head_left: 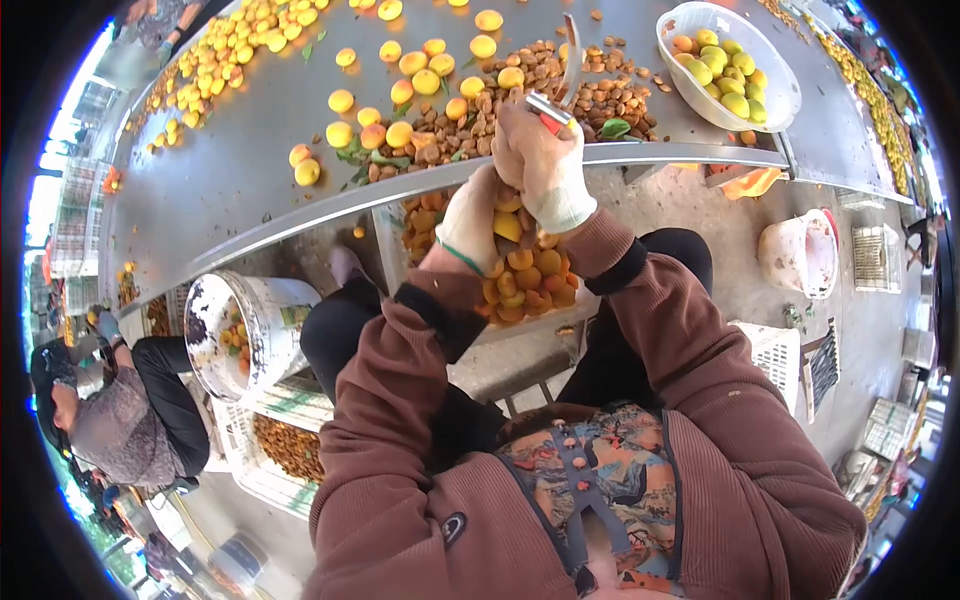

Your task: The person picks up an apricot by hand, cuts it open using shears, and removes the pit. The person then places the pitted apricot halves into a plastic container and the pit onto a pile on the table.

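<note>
My right hand (545,165), in a whitish glove, is closed round a curved-blade knife (572,65) with a silver and red handle; the blade points up over the table edge. Against it, my left hand (472,212), also gloved, has its fingers curled; what they hold is hidden. Just below both hands is a crate of apricot halves (525,280) between my knees. Past the hands, a heap of brown apricot stones (530,75) lies on the metal table (270,130), with whole yellow apricots (425,65) and some leaves beside it.
A white plastic basin (785,85) of greenish apricots stands on the table at right. More apricots (225,60) spread far left. On the floor are a stained white bucket (265,330), a crate of stones (285,450) and another bucket (785,255). Another person (130,420) sits at left.
</note>
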Demonstrator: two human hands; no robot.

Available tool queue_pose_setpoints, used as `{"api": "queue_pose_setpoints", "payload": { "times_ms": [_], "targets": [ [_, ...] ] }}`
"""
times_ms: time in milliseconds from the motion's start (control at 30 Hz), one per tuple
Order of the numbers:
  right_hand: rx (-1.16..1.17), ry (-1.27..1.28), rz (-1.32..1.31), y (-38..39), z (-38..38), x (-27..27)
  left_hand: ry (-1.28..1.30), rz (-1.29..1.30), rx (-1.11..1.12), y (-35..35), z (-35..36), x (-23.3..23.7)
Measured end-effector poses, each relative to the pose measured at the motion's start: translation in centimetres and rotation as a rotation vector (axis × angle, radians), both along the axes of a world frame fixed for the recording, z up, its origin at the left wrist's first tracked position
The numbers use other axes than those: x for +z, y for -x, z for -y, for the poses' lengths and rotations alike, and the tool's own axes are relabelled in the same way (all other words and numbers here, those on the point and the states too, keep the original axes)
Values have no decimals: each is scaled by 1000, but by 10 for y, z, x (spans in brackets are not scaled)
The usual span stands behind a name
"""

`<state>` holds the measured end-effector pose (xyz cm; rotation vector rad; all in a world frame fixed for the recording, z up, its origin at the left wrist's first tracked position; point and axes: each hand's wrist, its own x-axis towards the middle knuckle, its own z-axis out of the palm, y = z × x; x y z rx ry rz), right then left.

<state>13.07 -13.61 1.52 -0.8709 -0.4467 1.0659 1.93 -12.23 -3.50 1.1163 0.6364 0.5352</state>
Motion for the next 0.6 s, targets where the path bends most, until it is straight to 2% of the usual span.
{"api": "queue_pose_setpoints", "payload": {
  "times_ms": [33,67,133,167,267,333,400,533,600],
  "targets": [
    [16,40,134,0,6,7,473,84,23,-2,-5,12],
    [36,52,140,-1,8,2,485,95,40,0,-6,10],
    [158,-35,148,-5,9,-15,296,101,-137,6,-3,3],
    [163,-90,0,-8,7,-22,312,98,-189,7,-6,-1],
    [196,-78,88,-12,10,-7,388,106,-131,8,-2,0],
    [114,-73,90,-7,8,2,458,112,-86,4,-1,3],
    [128,-97,-77,-11,4,0,529,116,-44,2,-1,5],
    [124,-56,-240,-13,2,0,525,182,-37,7,2,2],
    [143,-62,-285,-10,1,1,879,307,-28,3,-1,-2]
  ]
}}
